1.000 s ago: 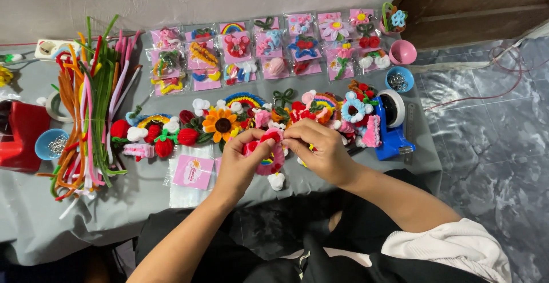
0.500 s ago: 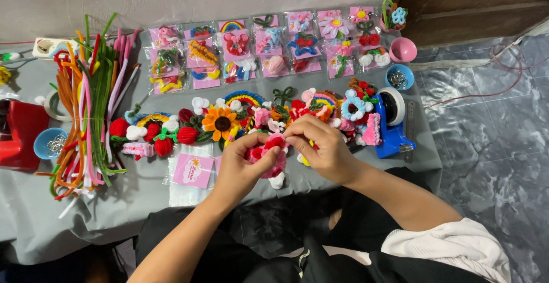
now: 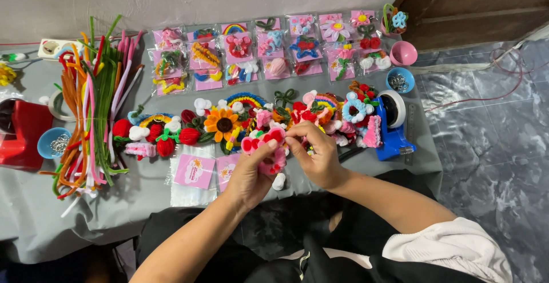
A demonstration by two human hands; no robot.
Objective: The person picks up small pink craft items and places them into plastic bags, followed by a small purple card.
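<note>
Right at the near edge of the grey table (image 3: 34,214), you've got a pink and red fuzzy craft piece (image 3: 266,148) pinched between both hands. Your left hand (image 3: 250,175) cups it from below, thumb and fingers closed around the pink part. Your right hand (image 3: 317,151) comes in from the right with fingertips (image 3: 293,138) pressed together on its red upper edge. A small white bit (image 3: 278,181) sits on the table just under your hands. Just left of your left hand are clear bags with pink cards (image 3: 194,173). Behind your hands runs a row of finished pieces, including a sunflower (image 3: 222,124) and a rainbow (image 3: 246,98). Farther back is a line of packaged pieces (image 3: 274,51). Off to the left is a big bundle of pipe cleaners (image 3: 91,106), and to the right a blue tape dispenser (image 3: 392,126).
</note>
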